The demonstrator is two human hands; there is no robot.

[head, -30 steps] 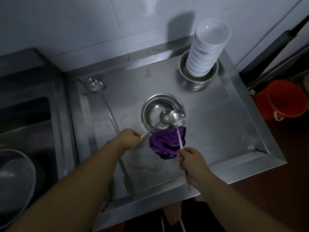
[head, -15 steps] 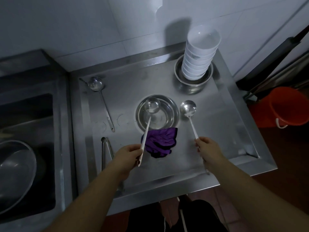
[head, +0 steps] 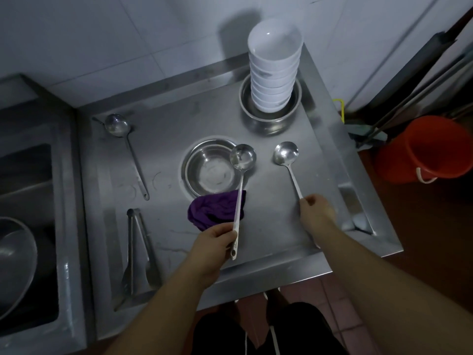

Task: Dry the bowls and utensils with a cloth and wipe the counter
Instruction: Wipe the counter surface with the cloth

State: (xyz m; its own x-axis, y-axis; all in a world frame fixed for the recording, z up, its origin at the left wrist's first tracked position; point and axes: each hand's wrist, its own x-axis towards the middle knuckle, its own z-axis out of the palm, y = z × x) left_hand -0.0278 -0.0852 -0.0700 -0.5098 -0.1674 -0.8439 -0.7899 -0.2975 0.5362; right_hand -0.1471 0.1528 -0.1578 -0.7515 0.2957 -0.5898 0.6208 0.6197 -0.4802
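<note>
My left hand (head: 216, 240) grips the handle of a steel ladle (head: 242, 157), raised over the purple cloth (head: 213, 210) and the rim of a steel bowl (head: 204, 170). That bowl sits mid-counter with the crumpled cloth at its near edge. My right hand (head: 316, 211) holds the handle end of a second ladle (head: 286, 152), which lies low on the steel counter (head: 268, 226) to the right. A stack of several white bowls (head: 273, 65) stands in a steel basin (head: 271, 121) at the back right.
A third ladle (head: 117, 125) lies at the back left of the counter, and steel tongs (head: 135, 242) lie at the front left. A sink with a large steel bowl (head: 15, 252) is further left. An orange bucket (head: 432, 149) stands on the floor to the right.
Both ladles have shifted right. The left-hand ladle's scoop went from over the bowl's middle to its right rim. The right-hand ladle moved right and lower toward the counter.
</note>
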